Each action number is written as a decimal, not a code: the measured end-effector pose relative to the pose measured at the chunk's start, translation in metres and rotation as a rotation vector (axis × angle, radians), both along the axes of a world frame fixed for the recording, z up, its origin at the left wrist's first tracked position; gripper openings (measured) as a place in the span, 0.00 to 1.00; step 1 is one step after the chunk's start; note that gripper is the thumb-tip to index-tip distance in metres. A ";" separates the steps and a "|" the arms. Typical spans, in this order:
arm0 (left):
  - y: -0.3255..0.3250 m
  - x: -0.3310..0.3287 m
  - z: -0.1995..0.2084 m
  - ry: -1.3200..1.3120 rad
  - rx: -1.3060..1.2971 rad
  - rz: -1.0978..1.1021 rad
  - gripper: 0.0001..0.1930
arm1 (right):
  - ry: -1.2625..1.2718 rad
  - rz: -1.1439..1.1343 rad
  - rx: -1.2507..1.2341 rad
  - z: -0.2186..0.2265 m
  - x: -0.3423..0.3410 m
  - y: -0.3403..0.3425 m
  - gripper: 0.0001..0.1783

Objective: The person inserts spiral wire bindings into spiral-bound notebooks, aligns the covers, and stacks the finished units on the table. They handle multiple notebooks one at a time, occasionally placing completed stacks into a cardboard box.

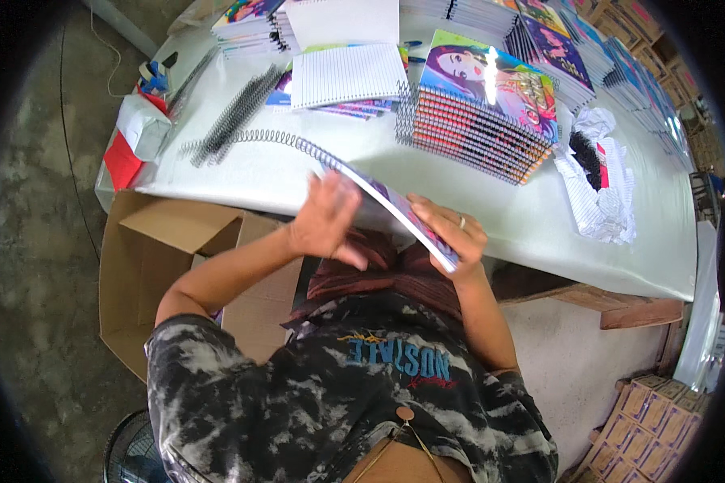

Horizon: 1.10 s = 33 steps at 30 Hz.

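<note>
My right hand [459,235] grips a notebook [396,205] by its near end, its white page edge and colourful cover showing. The notebook is held slanted above the table's front edge. From its far end a dark spiral coil [267,137] runs out to the left in a curve, partly along the notebook's edge. Close by that end, my left hand [327,219] is open and slightly blurred, fingers apart and thumb out. Whether its fingertips touch the coil I cannot tell. Beyond, loose spiral coils [238,113] lie in a bundle on the white-covered table [298,187].
A stack of spiral-bound notebooks [479,121] stands beyond my right hand. Behind the coil lies an open lined notebook [349,76]. Crumpled paper [596,181] is at right, a wrapped packet [143,127] at left. An open cardboard box [149,266] sits below the table's left front edge.
</note>
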<state>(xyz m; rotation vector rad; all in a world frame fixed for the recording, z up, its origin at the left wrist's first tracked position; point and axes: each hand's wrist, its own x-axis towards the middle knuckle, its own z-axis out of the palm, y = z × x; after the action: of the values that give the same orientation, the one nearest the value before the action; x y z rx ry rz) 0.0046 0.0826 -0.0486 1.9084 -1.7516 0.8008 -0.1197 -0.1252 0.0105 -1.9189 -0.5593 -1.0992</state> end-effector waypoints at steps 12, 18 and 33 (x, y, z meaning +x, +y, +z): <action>0.018 0.061 0.011 0.082 -0.279 0.242 0.63 | 0.010 0.035 0.041 0.001 0.006 -0.004 0.18; -0.023 0.001 0.041 -0.040 -0.101 -0.051 0.51 | -0.007 -0.013 0.067 0.003 0.006 -0.003 0.17; -0.048 0.032 0.074 -0.008 -0.495 0.120 0.56 | -0.026 0.012 -0.090 0.005 0.008 0.002 0.15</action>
<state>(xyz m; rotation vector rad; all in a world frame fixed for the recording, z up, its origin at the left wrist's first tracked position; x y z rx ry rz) 0.0361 0.0341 0.0253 1.6778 -1.2923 1.1602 -0.1122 -0.1228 0.0156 -1.9781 -0.6432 -1.1093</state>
